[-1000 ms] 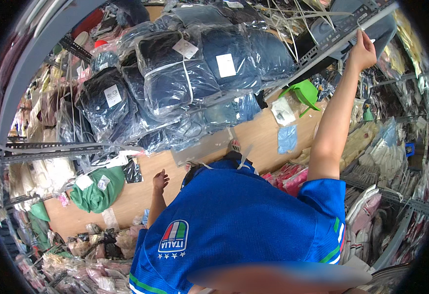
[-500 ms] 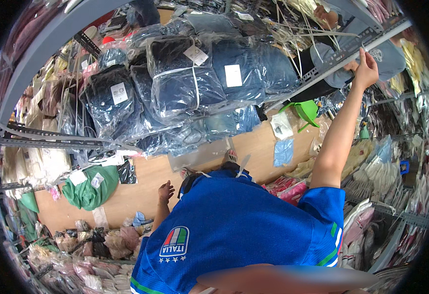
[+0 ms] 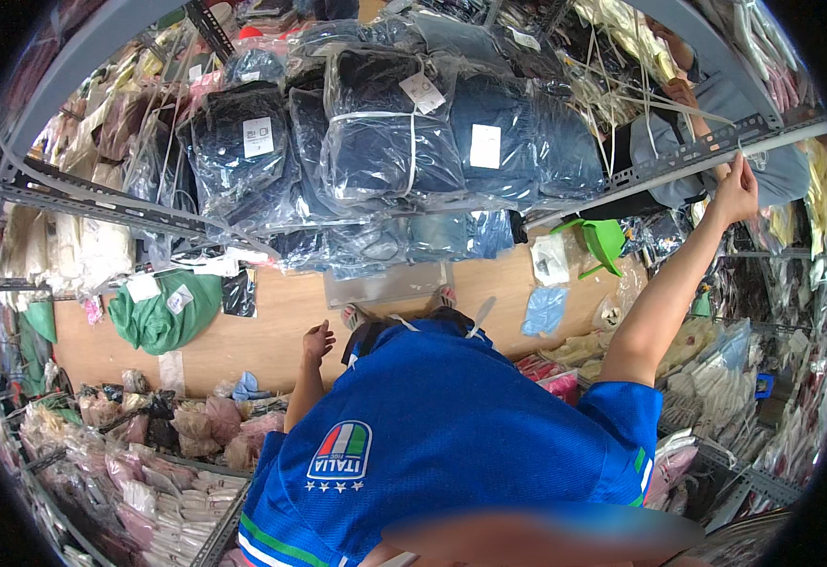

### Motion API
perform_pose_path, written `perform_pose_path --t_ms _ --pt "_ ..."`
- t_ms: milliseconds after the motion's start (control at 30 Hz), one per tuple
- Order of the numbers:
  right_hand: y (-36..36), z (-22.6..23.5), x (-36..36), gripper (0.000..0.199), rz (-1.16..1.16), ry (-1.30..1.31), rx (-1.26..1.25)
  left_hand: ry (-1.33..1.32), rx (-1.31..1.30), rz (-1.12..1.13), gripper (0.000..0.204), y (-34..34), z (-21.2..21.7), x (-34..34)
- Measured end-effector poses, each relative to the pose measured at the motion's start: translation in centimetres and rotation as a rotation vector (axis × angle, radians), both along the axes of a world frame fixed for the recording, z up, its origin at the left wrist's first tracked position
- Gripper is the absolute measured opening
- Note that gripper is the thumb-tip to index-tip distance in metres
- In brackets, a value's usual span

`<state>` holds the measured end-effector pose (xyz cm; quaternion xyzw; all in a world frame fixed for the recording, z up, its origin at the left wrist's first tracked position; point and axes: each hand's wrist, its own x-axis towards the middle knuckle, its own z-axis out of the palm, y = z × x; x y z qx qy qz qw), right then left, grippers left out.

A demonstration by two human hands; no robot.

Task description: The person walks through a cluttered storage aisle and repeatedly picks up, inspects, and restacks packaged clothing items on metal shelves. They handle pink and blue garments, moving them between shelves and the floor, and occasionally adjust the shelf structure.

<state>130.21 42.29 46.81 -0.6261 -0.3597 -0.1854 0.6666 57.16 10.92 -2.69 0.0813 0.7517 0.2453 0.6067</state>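
My right hand [image 3: 736,193] is stretched out to the far right at the edge of a metal shelf [image 3: 687,157]. Its thumb and fingers are pinched together on a thin white strap [image 3: 737,135] that comes over the shelf's rail. My left hand [image 3: 317,343] hangs low at my side above the floor, fingers apart and holding nothing. On the shelf before me lie folded dark jeans [image 3: 385,156] in clear plastic bags, one bundle tied with white strap. Paler bagged jeans [image 3: 485,109] with a white label lie beside it.
Another person in a grey shirt [image 3: 777,175] stands beyond the shelf at the right. On the wooden floor [image 3: 281,326] lie a green bundle [image 3: 163,312], a bright green plastic piece [image 3: 604,246] and a light blue packet [image 3: 545,311]. Bagged garments [image 3: 149,491] fill racks on both sides.
My right hand has come lower and slightly rightward in the picture, still pinching at the rail. The whole view has shifted, and the jeans appear further right. My left hand stays open and low.
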Motion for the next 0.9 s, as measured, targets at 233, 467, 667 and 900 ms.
perform_pose_path --t_ms 233,467,667,900 --pt "0.2 -0.9 1.3 0.026 0.000 -0.101 0.007 0.022 -0.017 0.027 0.052 -1.7 -0.6 -0.3" --pt "-0.7 -0.5 1.0 0.028 0.006 -0.082 -0.080 0.040 0.001 0.032 0.053 -1.7 -0.1 -1.3" --pt "-0.6 0.1 -1.0 0.030 -0.065 -0.080 -0.057 0.008 0.043 0.041 0.053 -1.3 -0.5 -2.0" --pt "-1.3 0.5 -1.1 0.034 -0.003 -0.020 -0.064 0.014 0.003 0.059 0.050 -2.8 -0.1 -2.2"
